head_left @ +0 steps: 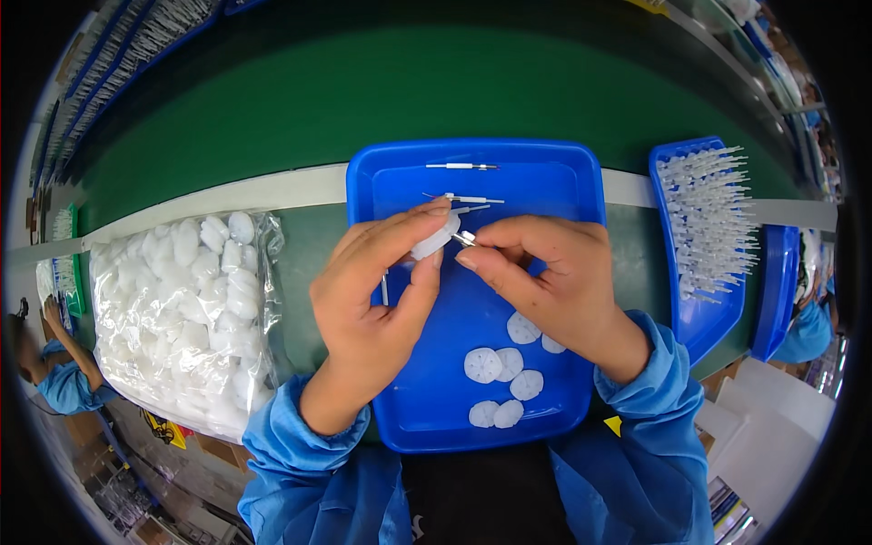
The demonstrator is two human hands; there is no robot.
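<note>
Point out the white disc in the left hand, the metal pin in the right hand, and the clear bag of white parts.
white disc (434, 242), head view, on its rim between the left fingers.
metal pin (464, 238), head view, on its exposed tip.
clear bag (186, 313), head view, on its middle.

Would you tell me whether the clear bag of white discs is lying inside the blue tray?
No, the clear bag lies on the green surface to the left of the blue tray, outside its rim.
</note>
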